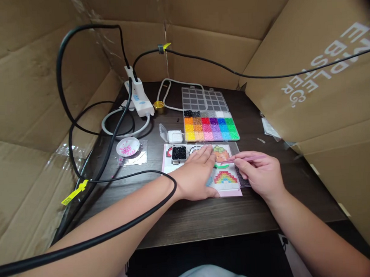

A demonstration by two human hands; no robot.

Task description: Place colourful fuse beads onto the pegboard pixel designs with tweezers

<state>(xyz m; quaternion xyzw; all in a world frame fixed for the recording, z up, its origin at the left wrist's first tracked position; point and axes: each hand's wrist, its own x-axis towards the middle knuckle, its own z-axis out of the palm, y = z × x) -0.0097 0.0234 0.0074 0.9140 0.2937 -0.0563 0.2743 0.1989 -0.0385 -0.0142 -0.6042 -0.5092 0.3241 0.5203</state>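
Note:
My left hand point(197, 175) lies flat across a pattern sheet point(227, 187) printed with colourful pixel pictures, including a rainbow point(226, 177). In my right hand point(263, 173) are pink tweezers point(252, 158), pinched between thumb and fingers. Their tips point left over the sheet, near a row of green beads point(224, 166). Whether the tips hold a bead is too small to see. A clear pegboard seems to lie over the sheet. Left of my fingers, a small clear box of black beads point(178, 153) rests on the sheet.
Behind the sheet stands an open bead case point(211, 126) with many colours. A small white-bead box point(174, 136), a white dish point(128, 147) of pink beads and a gold cup point(159, 107) are leftward. A black cable point(151, 212) loops above my left forearm. Cardboard walls surround the table.

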